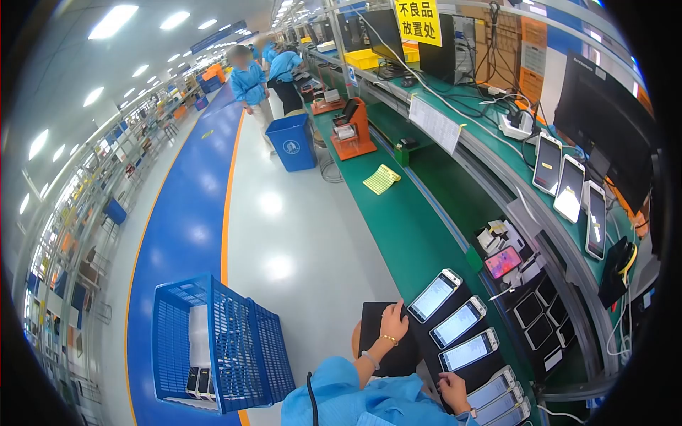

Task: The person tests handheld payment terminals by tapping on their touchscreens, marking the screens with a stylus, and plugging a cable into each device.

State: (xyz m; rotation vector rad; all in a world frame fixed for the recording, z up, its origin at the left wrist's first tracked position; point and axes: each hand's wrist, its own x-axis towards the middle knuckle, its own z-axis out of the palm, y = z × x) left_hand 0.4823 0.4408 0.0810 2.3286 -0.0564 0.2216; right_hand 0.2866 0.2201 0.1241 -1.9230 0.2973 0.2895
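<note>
Close in, our right hand (453, 390) curls beside the tightly set phones (497, 397); we cannot tell whether its fingers hold anything. Our left hand (394, 323), fingers loosely apart and visibly empty, lies by the nearest lit phone (432, 297) on the dark mat (426, 342), spaced probably for easy reading. Beyond, a raised shelf (483, 126) limits reach; farther, a blue bin (291, 145) narrows the walkway.

White-framed phones (458, 323) lie face up on black mat (428, 346); screens (466, 352) lit.
</note>
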